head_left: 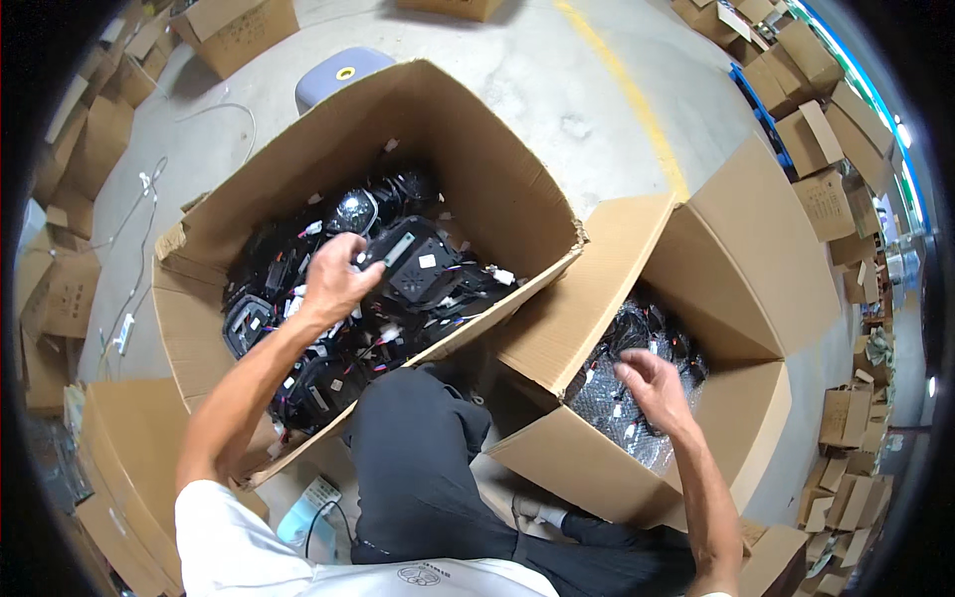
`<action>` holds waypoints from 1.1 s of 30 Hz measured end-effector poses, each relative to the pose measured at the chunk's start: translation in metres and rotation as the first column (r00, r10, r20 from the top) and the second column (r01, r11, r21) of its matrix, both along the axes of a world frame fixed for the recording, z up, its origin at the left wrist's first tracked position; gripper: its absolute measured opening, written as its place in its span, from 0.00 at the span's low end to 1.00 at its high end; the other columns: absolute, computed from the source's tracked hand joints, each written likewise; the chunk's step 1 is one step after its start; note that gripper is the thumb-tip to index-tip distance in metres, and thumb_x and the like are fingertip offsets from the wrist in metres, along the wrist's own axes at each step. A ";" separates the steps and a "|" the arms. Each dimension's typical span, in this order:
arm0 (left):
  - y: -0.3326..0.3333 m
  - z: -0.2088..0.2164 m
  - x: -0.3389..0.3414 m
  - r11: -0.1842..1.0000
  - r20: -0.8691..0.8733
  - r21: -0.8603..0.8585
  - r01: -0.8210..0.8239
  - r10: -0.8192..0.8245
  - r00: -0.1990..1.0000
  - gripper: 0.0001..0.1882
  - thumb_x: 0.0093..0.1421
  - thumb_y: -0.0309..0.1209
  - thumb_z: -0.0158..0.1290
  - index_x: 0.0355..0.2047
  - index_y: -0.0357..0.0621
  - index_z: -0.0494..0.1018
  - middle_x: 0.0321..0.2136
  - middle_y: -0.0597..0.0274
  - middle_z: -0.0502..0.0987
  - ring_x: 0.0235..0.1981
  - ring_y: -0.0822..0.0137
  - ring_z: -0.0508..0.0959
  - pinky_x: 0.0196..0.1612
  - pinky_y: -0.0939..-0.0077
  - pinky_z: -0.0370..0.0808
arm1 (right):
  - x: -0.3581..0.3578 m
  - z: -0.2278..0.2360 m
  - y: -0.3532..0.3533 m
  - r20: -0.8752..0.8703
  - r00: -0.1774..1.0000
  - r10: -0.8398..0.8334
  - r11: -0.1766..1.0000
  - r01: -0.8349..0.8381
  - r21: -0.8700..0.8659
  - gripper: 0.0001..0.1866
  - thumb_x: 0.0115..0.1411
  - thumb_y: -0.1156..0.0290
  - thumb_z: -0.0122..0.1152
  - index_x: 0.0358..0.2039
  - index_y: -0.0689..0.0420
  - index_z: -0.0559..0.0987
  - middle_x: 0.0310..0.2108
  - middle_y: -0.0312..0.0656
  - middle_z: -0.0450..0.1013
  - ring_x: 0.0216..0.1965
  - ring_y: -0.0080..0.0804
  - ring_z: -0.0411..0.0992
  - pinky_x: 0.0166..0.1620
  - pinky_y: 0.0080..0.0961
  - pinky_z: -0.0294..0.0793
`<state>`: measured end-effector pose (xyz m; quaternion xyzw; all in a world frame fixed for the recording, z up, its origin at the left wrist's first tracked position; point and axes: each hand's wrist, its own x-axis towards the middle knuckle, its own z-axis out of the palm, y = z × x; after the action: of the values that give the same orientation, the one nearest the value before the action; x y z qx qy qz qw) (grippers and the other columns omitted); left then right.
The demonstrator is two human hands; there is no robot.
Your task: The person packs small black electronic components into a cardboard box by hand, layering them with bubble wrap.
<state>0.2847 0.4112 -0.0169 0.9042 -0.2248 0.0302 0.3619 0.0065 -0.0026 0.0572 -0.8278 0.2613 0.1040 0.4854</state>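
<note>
Seated between two open cardboard boxes on a grey concrete floor, black-trousered knee pointing up between them.

Left hand reaching into the large left box, fingers curled shut around the near end of a black plastic lamp housing bearing a grey strip and a small white label. Housing lifted slightly above the heap, near the middle of that box, tilted toward the far right. Beneath and around it, a dense pile of similar black lamp units with wire tails and white connectors; one round reflective lens showing just far of the hand.

Right hand lowered into the smaller right box, palm down, fingers loosely spread and slightly bent, tips touching clear bubble-wrap bags holding more black parts. Nothing clearly pinched there; whether anything is gripped under the palm cannot be told.

Farther off: a grey plastic stool behind the left box, loose white cables trailing along the floor at the left, a yellow painted line running away at the far right, and stacks of cardboard cartons along the right edge. More flattened and stacked cartons along the left.
</note>
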 end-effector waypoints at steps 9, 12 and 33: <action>-0.038 0.208 0.001 0.931 -0.177 -0.322 0.173 -0.239 0.955 0.15 0.55 0.32 0.66 0.37 0.35 0.78 0.27 0.68 0.78 0.27 0.80 0.74 0.29 0.83 0.72 | 0.087 0.148 0.087 0.622 0.504 0.599 0.735 -0.039 -0.676 0.49 0.47 0.65 0.80 0.66 0.64 0.64 0.65 0.57 0.63 0.65 0.56 0.64 0.64 0.43 0.68; -0.068 0.247 -0.021 0.934 -0.084 -0.280 0.222 -0.254 0.963 0.16 0.55 0.34 0.66 0.38 0.34 0.79 0.27 0.67 0.79 0.26 0.78 0.74 0.29 0.80 0.73 | 0.080 0.183 0.097 0.660 0.417 0.625 0.721 0.016 -0.693 0.55 0.41 0.57 0.82 0.66 0.64 0.65 0.66 0.57 0.61 0.66 0.56 0.63 0.67 0.46 0.64; -0.255 0.227 -0.130 0.704 -0.238 -0.710 0.008 -0.251 0.938 0.14 0.60 0.30 0.67 0.40 0.32 0.80 0.33 0.59 0.82 0.35 0.76 0.80 0.41 0.84 0.77 | -0.135 -0.132 -0.129 -0.204 0.837 -0.508 0.591 0.511 0.624 0.28 0.52 0.70 0.78 0.50 0.64 0.76 0.40 0.44 0.80 0.43 0.35 0.78 0.48 0.31 0.79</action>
<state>0.1548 0.1564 0.2102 0.6739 -0.1992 -0.0583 0.7091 -0.1286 -0.1320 -0.0749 -0.4935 0.4342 0.0478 0.7521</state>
